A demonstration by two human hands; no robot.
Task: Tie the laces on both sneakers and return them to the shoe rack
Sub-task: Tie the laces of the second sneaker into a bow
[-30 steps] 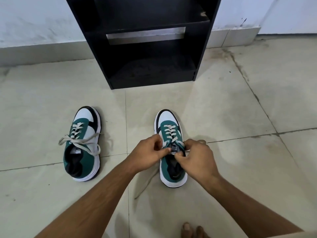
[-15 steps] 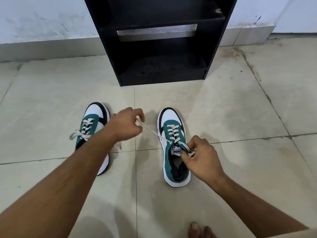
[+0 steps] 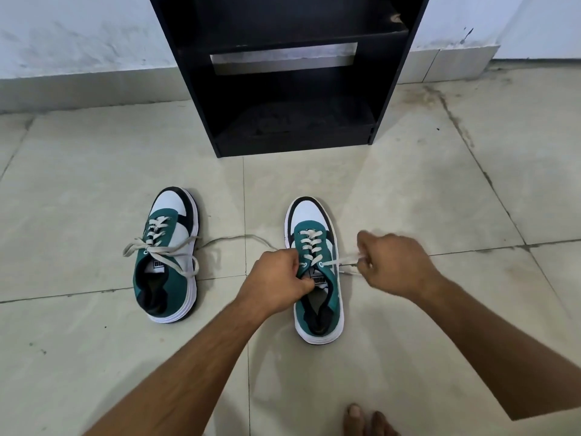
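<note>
Two green, white and black sneakers stand on the tiled floor, toes toward the black shoe rack (image 3: 390,99). The left sneaker (image 3: 168,256) has loose laces spread over its sides. My left hand (image 3: 276,278) grips the tongue and collar of the right sneaker (image 3: 317,272). One lace end trails from under that hand leftward across the floor (image 3: 239,238). My right hand (image 3: 393,265) is closed on the other lace end (image 3: 338,262), pulling it out to the right of the shoe.
The rack stands against a white wall (image 3: 78,36), its low shelves open toward me. My bare toes (image 3: 364,420) show at the bottom edge. Tiled floor (image 3: 440,199) stretches around both shoes.
My left hand came back from the raised pull on the left and dropped onto the right sneaker's tongue; its lace now lies on the floor. My right hand moved out to the right with its lace.
</note>
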